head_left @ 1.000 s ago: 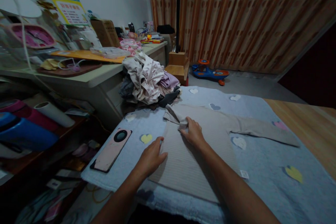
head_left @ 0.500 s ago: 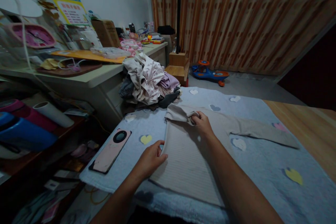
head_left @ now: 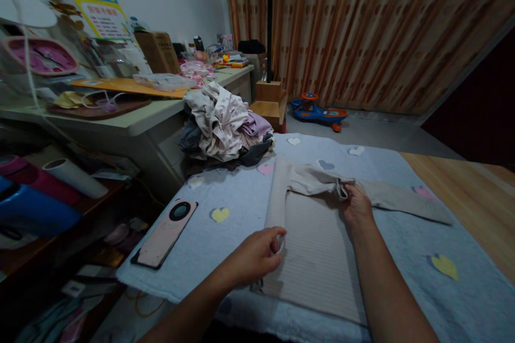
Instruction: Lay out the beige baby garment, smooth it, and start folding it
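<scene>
Left hand: left hand [head_left: 253,257] lies near the blanket's near edge, fingers curled closed on the left edge of the top.

Right hand: right hand [head_left: 356,208] sits farther along, fingers closed in a pinch on a fold of the top, close to where its right sleeve begins.

Backdrop: orange-and-brown striped curtains [head_left: 362,27] hang across the far side of the room.

Bedding: pale blue towelling blanket [head_left: 193,249] with felt heart patches spreads under the hands, its right side lying on a honey-coloured wooden surface [head_left: 462,198].

Furniture: long cream desk [head_left: 120,124] runs along the left, crowded with a flat orange board, a clear plastic box and a cardboard box.

Garment: beige ribbed long-sleeved top [head_left: 316,252] lies flat, mid-blanket, with its upper part folded over in a band along the far end. Its right sleeve stretches out to the right across the blanket.

Clothes: crumpled heap of pale floral, lilac and dark clothing [head_left: 219,120] sits on the far left corner of the blanket, just beyond the top and against the desk.

Toy: blue and orange ride-on toy car [head_left: 317,110] stands on the far floor, beyond the blanket.

Phone: smartphone in a pink case [head_left: 164,233] lies face down on the blanket's left side, just left of the left hand.

Patch: yellow felt heart [head_left: 220,215] sits between the phone and the top.
</scene>
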A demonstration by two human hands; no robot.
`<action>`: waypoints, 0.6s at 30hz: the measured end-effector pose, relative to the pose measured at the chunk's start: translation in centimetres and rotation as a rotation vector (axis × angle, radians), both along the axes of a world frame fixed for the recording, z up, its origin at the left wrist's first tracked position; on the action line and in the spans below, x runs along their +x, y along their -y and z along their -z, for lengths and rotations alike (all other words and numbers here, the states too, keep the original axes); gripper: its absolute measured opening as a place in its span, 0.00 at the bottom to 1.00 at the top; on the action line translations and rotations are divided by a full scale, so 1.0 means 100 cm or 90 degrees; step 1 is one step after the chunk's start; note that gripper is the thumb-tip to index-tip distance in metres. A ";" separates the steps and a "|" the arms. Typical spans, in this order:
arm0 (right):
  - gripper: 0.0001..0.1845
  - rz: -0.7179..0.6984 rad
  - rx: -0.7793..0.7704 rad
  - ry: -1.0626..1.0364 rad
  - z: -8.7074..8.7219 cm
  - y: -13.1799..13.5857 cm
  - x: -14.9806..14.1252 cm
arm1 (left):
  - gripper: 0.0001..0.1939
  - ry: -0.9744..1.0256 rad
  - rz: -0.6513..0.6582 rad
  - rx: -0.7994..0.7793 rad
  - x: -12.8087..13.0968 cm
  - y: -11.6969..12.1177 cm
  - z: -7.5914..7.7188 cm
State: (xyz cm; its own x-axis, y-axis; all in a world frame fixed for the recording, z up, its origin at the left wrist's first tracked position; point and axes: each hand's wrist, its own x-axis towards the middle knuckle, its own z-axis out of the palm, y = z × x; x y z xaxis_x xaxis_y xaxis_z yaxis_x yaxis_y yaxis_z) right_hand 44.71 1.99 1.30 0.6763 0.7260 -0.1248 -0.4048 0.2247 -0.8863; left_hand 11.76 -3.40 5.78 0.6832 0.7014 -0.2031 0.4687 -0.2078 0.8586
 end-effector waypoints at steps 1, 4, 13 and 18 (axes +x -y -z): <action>0.15 0.010 -0.005 -0.004 0.004 0.002 0.001 | 0.26 -0.006 0.020 0.000 0.003 -0.001 -0.001; 0.12 0.030 -0.016 -0.004 0.010 0.006 -0.001 | 0.24 -0.005 0.057 0.025 0.010 -0.014 -0.005; 0.15 0.035 0.066 -0.014 0.009 0.011 0.003 | 0.24 -0.063 -0.047 0.407 0.045 -0.111 0.029; 0.14 0.050 0.065 -0.029 0.015 0.013 0.010 | 0.33 -0.178 -0.025 0.479 0.065 -0.150 0.053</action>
State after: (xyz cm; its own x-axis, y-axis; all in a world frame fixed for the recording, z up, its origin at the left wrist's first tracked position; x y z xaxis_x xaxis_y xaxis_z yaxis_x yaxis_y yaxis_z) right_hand 45.75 0.68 -0.20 0.7271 0.6813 -0.0840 -0.4212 0.3462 -0.8383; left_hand 18.27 11.64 0.44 0.6487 0.7409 0.1739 0.6647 -0.6629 0.3447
